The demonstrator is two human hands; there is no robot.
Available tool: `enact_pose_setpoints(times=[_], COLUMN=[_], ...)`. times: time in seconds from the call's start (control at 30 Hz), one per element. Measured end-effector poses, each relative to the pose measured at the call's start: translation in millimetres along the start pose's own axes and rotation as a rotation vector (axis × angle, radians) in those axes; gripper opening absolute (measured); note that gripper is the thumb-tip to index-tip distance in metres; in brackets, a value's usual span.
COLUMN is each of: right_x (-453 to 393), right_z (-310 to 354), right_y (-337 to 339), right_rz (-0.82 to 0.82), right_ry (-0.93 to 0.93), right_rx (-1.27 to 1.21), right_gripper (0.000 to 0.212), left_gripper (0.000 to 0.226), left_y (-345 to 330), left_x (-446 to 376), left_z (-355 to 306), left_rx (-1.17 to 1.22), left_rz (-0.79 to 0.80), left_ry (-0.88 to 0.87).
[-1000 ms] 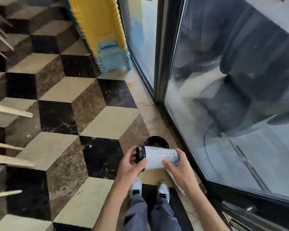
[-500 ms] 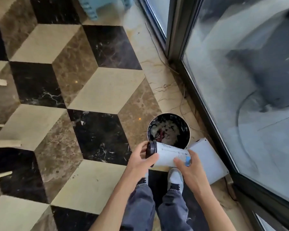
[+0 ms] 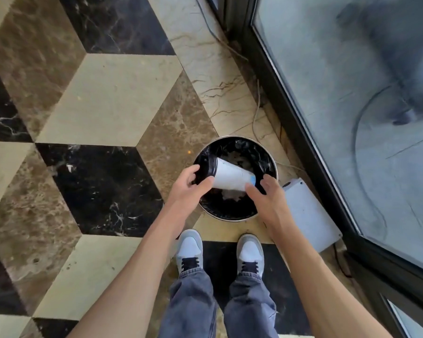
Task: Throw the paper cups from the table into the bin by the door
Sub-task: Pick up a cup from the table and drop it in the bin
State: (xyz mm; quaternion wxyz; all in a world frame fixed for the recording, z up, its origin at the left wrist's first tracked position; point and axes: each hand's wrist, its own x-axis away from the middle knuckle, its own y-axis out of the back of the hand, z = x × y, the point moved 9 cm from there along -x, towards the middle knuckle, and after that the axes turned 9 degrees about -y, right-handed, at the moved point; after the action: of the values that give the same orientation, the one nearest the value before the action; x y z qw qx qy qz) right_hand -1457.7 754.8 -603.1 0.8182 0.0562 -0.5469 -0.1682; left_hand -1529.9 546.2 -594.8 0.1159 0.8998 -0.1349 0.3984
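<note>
A white paper cup (image 3: 230, 178) with a black lid lies on its side, tilted, directly over the mouth of the round bin (image 3: 270, 157). My left hand (image 3: 188, 189) grips the lid end with thumb and fingers. The cup's bottom end, marked with a blue patch, sits between the thumb and forefinger of my right hand (image 3: 266, 201). That hand's fingers are spread loosely. The bin has a metal rim and a black liner, and crumpled white rubbish shows inside it below the cup.
The bin stands on the marble floor beside a dark-framed glass door (image 3: 327, 118). A flat white box (image 3: 308, 215) lies on the floor right of the bin. Thin cables (image 3: 255, 113) run along the door frame. My two shoes (image 3: 189, 250) are just short of the bin.
I have stepped up to the bin, and the view has tilted down onto it. Both hands have carried the cup from in front of the bin to over its opening, and the cup has tilted.
</note>
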Motion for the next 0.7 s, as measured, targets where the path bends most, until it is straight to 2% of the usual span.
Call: enact_pose_setpoints(times=[0.13,0.37,0.5,0.6,0.7], right_x=[13.7,85.1,161.0,233.8,319.3], right_z=[6.7,51.4,119.5,184.0,245.9], right_y=[8.3,22.7,31.6,43.0,54.8], right_rz=[-0.018,-0.015,-0.03,-0.067,-0.081], right_ry=[0.021,0.131,0.271,0.403,0.529], right_rx=[-0.013,0.049,0.12,0.17,0.155], right_gripper=[0.072,0.063,0.066,0.071,0.071], left_gripper=[0.077,0.062,0.063,0.053,0.066], left_y=[4.4,28.6,56.3,79.1,106.9], left_x=[12.9,66.2,121.1,175.7,240.8], left_z=[-6.1,-51.4,-122.5,-193.8,-266.5], left_rx=[-0.011,0.018,0.015,0.035,0.04], left_rz=[-0.007,-0.044,-0.075,-0.082,-0.127], left_ry=[-0.004,-0.089,-0.224,-0.341,-0.477])
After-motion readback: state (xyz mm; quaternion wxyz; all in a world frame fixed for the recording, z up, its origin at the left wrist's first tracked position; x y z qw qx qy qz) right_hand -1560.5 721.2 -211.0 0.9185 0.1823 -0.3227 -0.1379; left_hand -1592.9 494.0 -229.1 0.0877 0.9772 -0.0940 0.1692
